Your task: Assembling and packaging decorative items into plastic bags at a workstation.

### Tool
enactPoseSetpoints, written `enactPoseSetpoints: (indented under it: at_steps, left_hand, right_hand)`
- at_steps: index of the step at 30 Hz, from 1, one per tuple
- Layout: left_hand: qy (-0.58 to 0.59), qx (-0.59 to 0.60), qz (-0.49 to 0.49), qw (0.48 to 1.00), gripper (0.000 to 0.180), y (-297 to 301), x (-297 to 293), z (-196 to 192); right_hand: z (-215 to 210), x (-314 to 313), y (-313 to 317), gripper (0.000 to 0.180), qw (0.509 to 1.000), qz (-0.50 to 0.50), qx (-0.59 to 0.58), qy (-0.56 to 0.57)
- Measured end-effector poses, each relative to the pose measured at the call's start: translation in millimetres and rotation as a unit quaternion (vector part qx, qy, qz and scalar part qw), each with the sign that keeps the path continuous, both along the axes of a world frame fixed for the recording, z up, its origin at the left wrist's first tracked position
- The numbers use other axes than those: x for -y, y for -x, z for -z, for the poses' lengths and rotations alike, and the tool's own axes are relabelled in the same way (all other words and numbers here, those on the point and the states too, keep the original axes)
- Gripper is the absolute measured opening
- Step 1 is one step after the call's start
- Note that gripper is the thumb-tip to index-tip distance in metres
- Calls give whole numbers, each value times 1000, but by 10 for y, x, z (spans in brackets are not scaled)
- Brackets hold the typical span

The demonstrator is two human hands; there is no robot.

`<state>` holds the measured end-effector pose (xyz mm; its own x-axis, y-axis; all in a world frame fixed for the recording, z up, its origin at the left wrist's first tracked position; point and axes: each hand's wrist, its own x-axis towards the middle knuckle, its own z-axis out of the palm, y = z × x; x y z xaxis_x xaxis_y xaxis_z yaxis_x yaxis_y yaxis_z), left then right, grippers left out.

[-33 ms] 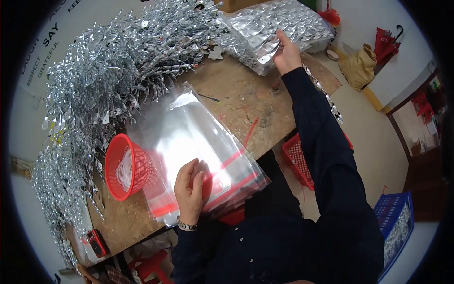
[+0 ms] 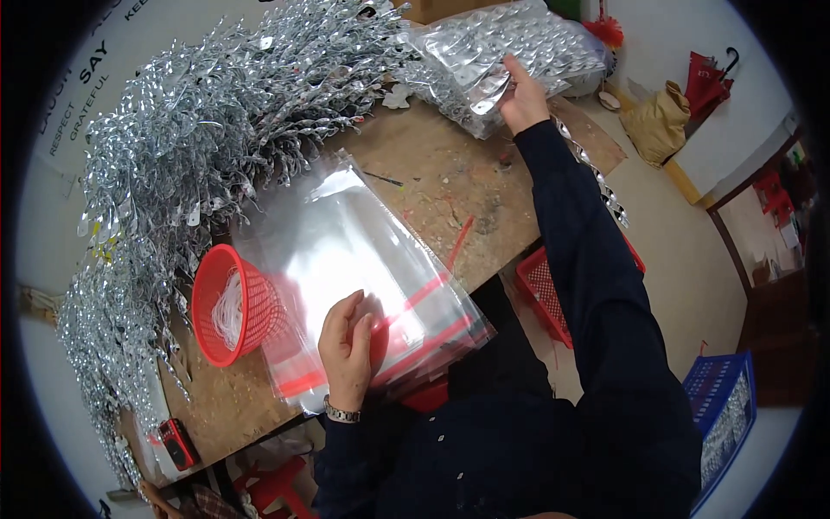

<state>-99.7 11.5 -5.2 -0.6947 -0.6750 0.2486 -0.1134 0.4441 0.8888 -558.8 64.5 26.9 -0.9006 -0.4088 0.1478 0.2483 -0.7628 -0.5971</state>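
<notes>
Clear plastic bag (image 2: 443,45) of silver spirals (image 2: 558,43), gripped by the right hand (image 2: 525,102)
Left hand (image 2: 345,350) curls loosely, empty, over flat clear sleeves (image 2: 303,233).

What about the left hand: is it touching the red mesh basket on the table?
No, the left hand is over the clear plastic bags, with a visible gap between it and the red mesh basket.

Blk caps lettering (image 2: 92,64) on wall (image 2: 54,212), upper L; umbrella (image 2: 702,91) mark illeg.
</notes>
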Motion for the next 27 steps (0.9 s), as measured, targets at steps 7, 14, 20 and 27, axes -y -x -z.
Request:
enactPoseSetpoints:
  at_steps: [7,14,20,27]
  left_hand:
    - [-15,9,-3,1000,29,-8,-2,-40]
    - [-26,-6,3,1000,28,-6,8,1]
    - [-18,-14,6,1000,27,-7,11,3]
    - [-29,-39,2,999,26,-6,-8,14]
  right_hand:
    - [266,-10,281,14,967,-109,11,-228]
    - [202,-271,334,25,930,-151,-4,-336]
    - [188,-521,129,37,940,-114,0,-322]
    - [240,-681,-51,71,936,-86,-51,-338]
